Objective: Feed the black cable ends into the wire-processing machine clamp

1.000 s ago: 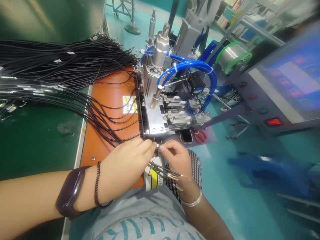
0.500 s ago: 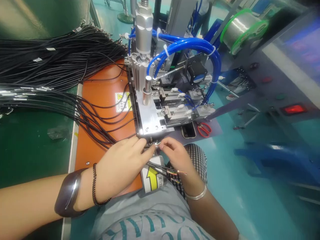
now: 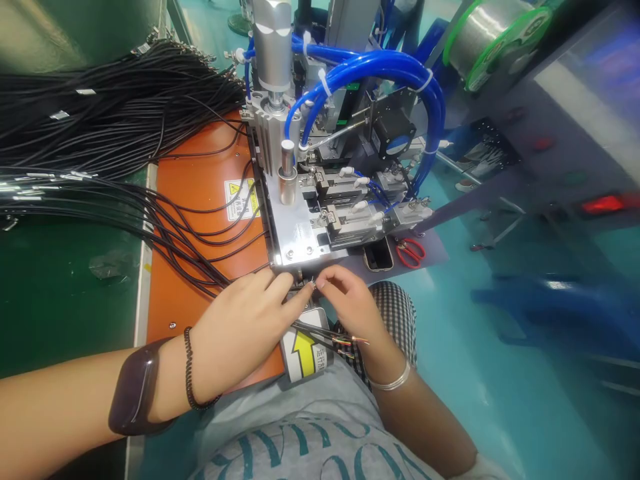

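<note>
My left hand (image 3: 245, 317) is closed at the front edge of the machine, over black cables (image 3: 205, 270) that run in from the left. Its thumb presses near tiny bare wire ends (image 3: 313, 283). My right hand (image 3: 353, 303) pinches at these same wire ends with thumb and forefinger, almost touching the left thumb. Below the left hand several black cables with stripped, coloured wires (image 3: 350, 341) stick out to the right across a white label with a yellow arrow (image 3: 304, 353). The left fingers' undersides are hidden, and so is most of the pinched wire.
A metal clamping machine (image 3: 300, 233) with blue air hoses (image 3: 395, 63) stands just ahead. A phone (image 3: 379, 255) and red-handled scissors (image 3: 411, 253) lie right of it. A large bundle of black cables (image 3: 115, 120) fills the left. A wire spool (image 3: 493, 43) hangs upper right.
The view has shifted slightly. My right fingertips have drawn closer to the left thumb, and less of the wire ends shows between them. Both hands stay at the same spot.
</note>
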`<action>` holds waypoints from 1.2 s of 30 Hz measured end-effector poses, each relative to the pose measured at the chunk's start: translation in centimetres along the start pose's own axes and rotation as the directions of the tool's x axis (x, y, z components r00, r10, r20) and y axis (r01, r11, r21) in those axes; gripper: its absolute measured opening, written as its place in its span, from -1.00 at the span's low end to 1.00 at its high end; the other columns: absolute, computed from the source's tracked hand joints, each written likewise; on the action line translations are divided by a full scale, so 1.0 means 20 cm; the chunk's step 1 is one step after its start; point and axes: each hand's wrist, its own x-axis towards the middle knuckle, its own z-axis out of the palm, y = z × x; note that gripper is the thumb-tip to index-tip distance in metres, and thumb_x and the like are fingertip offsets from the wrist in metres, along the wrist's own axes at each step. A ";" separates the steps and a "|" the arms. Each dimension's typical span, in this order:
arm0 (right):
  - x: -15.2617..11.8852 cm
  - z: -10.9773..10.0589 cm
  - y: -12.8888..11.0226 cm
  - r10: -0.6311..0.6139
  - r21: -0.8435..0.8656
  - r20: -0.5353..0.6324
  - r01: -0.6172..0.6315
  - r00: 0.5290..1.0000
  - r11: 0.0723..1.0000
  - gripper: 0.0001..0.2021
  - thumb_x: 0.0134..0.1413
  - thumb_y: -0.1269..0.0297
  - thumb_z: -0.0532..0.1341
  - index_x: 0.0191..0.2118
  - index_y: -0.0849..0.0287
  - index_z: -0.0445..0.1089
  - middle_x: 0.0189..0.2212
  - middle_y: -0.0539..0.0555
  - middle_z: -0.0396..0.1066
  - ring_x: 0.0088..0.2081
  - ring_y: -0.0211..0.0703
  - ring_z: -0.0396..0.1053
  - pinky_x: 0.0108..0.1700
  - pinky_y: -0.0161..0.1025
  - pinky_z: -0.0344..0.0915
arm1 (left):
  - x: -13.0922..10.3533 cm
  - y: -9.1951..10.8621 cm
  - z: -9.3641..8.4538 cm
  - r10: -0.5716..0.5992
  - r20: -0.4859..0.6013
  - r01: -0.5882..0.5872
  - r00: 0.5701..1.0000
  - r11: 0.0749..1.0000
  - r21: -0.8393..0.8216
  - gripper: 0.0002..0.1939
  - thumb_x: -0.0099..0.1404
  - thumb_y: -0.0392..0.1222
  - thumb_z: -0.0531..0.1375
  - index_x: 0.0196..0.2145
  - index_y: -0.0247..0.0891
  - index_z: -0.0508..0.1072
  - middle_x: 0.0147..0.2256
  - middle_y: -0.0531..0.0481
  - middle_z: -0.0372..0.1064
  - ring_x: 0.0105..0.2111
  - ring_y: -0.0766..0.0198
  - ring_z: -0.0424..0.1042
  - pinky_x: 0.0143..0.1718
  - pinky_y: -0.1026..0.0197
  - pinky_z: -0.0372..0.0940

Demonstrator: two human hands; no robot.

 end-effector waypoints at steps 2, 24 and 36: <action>0.01 0.01 0.02 0.012 0.025 0.003 -0.012 1.000 1.000 -0.89 0.02 0.25 0.17 -0.44 0.16 0.32 -0.49 -0.04 0.27 -0.41 -0.25 0.22 -0.38 -0.32 0.19 | 0.00 0.01 0.00 -0.001 0.009 0.001 1.000 1.000 0.019 -0.45 0.18 -0.47 0.00 0.13 -0.23 0.24 -0.33 -0.07 0.24 -0.34 0.13 0.28 -0.40 0.10 0.28; 0.02 0.02 0.04 0.092 0.125 0.008 -0.092 0.996 0.988 -0.89 0.02 0.25 0.20 -0.41 0.17 0.35 -0.54 -0.09 0.23 -0.49 -0.31 0.15 -0.43 -0.34 0.10 | -0.05 0.06 -0.04 -0.047 0.007 0.046 0.999 0.997 0.058 -0.79 0.17 -0.46 0.03 -0.32 -0.36 0.44 -0.29 -0.22 0.37 -0.23 -0.03 0.39 -0.37 0.04 0.36; 0.03 -0.35 0.24 -0.083 -0.208 -0.454 -0.015 0.887 0.978 -0.73 0.04 0.11 0.21 -0.19 0.17 0.38 -0.39 0.03 0.36 -0.37 -0.20 0.30 -0.28 -0.22 0.27 | -0.08 0.12 -0.09 -0.114 0.070 0.102 0.991 0.984 0.148 -0.67 0.12 -0.43 0.07 -0.18 -0.43 0.50 -0.29 -0.28 0.48 -0.33 0.00 0.46 -0.44 0.08 0.36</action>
